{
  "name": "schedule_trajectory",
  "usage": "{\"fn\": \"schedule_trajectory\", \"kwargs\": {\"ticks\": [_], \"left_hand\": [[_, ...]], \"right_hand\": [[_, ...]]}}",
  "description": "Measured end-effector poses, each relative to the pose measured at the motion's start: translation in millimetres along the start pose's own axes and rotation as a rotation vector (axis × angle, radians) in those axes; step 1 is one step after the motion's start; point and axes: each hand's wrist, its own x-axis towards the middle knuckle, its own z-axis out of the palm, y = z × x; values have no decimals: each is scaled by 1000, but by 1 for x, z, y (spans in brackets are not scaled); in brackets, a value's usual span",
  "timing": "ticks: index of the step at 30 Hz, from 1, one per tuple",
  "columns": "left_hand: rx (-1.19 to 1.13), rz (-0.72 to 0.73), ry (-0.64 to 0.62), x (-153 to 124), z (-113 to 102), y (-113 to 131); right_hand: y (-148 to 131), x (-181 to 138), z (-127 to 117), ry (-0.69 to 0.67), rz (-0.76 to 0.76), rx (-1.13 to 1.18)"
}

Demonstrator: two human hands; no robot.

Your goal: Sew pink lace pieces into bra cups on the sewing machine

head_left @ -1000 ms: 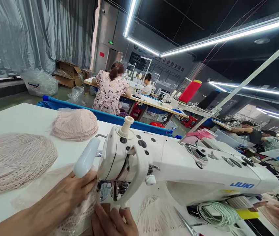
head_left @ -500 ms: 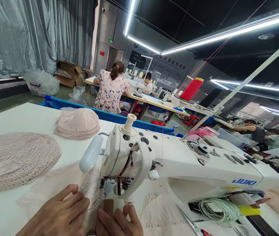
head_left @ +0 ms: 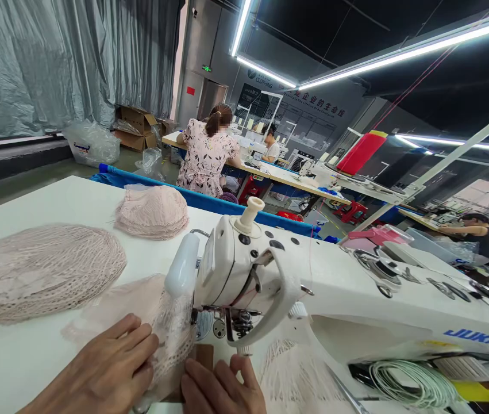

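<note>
A white JUKI sewing machine (head_left: 339,287) stands on the white table (head_left: 50,198). My left hand (head_left: 106,374) lies flat, fingers spread, on a pale pink lace piece (head_left: 158,322) that runs under the needle area. My right hand (head_left: 220,391) rests at the bottom edge just in front of the presser foot (head_left: 231,330), fingers together on the lace and a small brown patch (head_left: 204,355). A second bit of lace (head_left: 291,374) lies under the machine arm.
Two stacks of pink lace pieces sit on the table, a large one (head_left: 41,270) at left and a smaller one (head_left: 153,211) behind. Coiled white cord (head_left: 412,385) and scissors (head_left: 347,394) lie at right. A person in a floral dress (head_left: 207,158) sits at another table beyond.
The view has shifted so the machine sits further right. My left hand has drawn back from the needle area and flattened on the lace; my right hand stays by the presser foot.
</note>
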Motion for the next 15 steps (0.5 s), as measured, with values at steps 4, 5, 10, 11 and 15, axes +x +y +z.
{"fn": "schedule_trajectory", "kwargs": {"ticks": [4, 5, 10, 11, 15], "left_hand": [[23, 11, -99, -7, 3, -1], [40, 3, -129, -11, 5, -2], [66, -37, -151, -33, 16, -8], [76, -39, -154, -34, 17, -8], [117, -33, -159, -31, 18, -6]], "right_hand": [[2, -5, -3, -66, -31, 13], [2, -7, -3, -79, -34, 14], [2, -18, -1, -117, -41, 13], [3, -19, 0, -126, -44, 10], [3, -18, 0, -152, -60, 1]]}}
